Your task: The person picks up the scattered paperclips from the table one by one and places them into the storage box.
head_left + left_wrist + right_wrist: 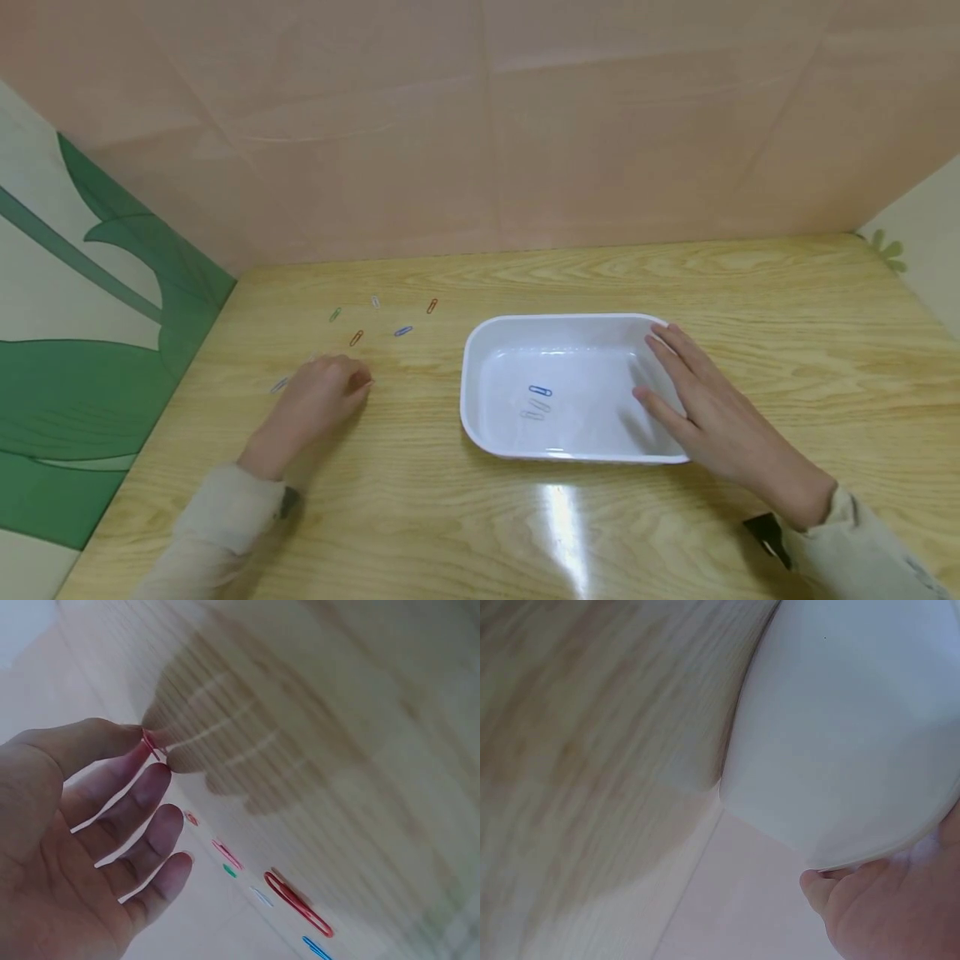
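Observation:
Low over the left part of the table, my left hand pinches a small red paper clip between thumb and fingertips; its other fingers are loosely bent. My right hand lies over the right end of a white tray, fingers extended along the rim and thumb over the inside. The right wrist view shows fingertips right at the tray's rim. Inside the tray lie a blue paper clip and pale paper clips. A blue paper clip lies beside my left hand.
Beyond my left hand, several paper clips are scattered on the wooden table: green, white, red, another red and blue. A pink-covered wall rises behind the table; a panel with green leaf shapes stands left.

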`<state>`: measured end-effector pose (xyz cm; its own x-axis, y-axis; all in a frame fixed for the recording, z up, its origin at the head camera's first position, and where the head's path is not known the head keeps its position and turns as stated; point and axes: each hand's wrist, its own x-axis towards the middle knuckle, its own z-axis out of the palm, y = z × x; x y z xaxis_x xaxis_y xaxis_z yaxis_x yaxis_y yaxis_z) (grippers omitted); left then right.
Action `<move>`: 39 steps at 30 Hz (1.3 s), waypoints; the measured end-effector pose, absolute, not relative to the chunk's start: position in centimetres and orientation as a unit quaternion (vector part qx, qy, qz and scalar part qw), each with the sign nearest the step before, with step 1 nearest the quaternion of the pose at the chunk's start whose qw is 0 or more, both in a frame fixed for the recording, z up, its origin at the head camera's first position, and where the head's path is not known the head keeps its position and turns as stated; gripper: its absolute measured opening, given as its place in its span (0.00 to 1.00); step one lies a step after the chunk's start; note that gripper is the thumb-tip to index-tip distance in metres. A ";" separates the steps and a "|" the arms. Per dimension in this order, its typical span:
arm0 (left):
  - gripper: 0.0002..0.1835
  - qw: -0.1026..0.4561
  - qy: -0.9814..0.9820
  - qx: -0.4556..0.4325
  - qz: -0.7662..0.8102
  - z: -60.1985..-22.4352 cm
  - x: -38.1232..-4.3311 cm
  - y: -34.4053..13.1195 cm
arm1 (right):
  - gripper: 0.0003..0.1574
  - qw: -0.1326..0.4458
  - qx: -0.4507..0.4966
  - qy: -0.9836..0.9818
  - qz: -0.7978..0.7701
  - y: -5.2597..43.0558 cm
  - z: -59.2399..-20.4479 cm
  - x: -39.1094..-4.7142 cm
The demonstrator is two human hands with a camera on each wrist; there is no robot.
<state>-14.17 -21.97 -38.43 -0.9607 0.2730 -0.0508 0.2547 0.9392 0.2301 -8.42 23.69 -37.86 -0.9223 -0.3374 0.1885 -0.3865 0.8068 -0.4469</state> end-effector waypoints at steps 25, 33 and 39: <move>0.06 0.132 0.981 0.053 0.135 -37.8 -14.4 -21.5 | 0.44 0.045 0.186 -0.947 0.257 23.7 -37.8 -8.4; 0.05 0.138 0.979 0.055 0.139 -37.9 -14.5 -21.5 | 0.44 0.043 0.184 -0.948 0.255 23.7 -37.8 -8.3; 0.04 0.149 0.975 0.057 0.152 -37.8 -14.5 -21.5 | 0.44 0.045 0.187 -0.948 0.253 23.7 -37.8 -8.4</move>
<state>-14.55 -21.52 -37.78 -0.9491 0.1563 -0.2734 0.0659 0.9476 0.3127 -8.37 23.65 -37.79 -0.9264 -0.3311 0.1794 -0.3765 0.8029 -0.4622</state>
